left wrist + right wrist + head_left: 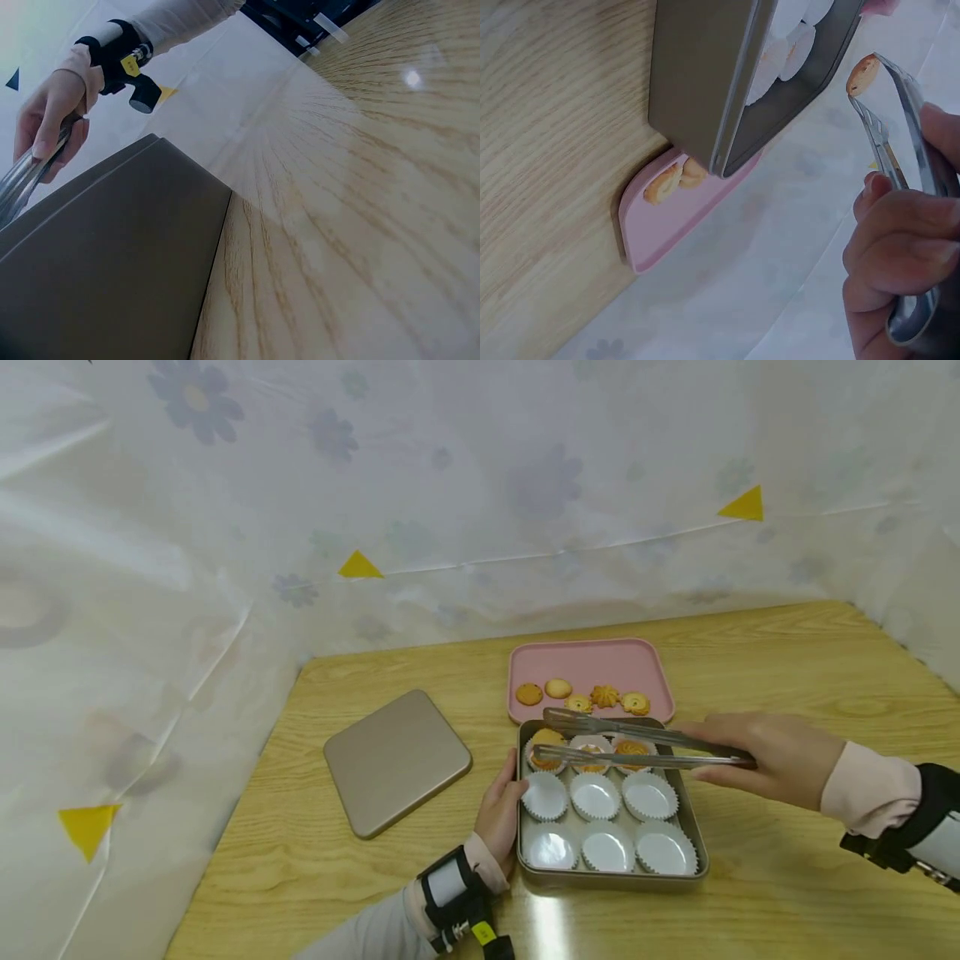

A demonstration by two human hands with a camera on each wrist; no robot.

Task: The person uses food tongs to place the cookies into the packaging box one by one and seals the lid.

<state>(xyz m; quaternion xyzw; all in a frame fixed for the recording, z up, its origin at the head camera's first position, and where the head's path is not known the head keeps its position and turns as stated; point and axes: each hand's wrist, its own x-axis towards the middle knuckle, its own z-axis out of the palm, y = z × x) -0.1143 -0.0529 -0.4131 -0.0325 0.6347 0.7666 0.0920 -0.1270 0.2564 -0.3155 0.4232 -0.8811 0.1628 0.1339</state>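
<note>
A rectangular metal tin (pixel 615 881) holds white paper cups (pixel 596 796) in three rows. My right hand (pixel 780 756) grips metal tongs (pixel 645 760), which reach left across the tin's back row. Between the tong tips, the right wrist view shows a pinched round cookie (pixel 862 75); in the head view it is over the back left cup. Cookies (pixel 632 749) sit in the other back cups, partly behind the tongs. My left hand (pixel 501 814) rests against the tin's left wall, thumb at the rim, fingers along the outside.
Behind the tin, a pink tray (pixel 592 660) carries several cookies (pixel 558 687) along its near side. A flat metal lid (pixel 397 760) lies on the wooden table (pixel 270 860) to the left. A flowered plastic sheet (pixel 465 485) stands behind the table.
</note>
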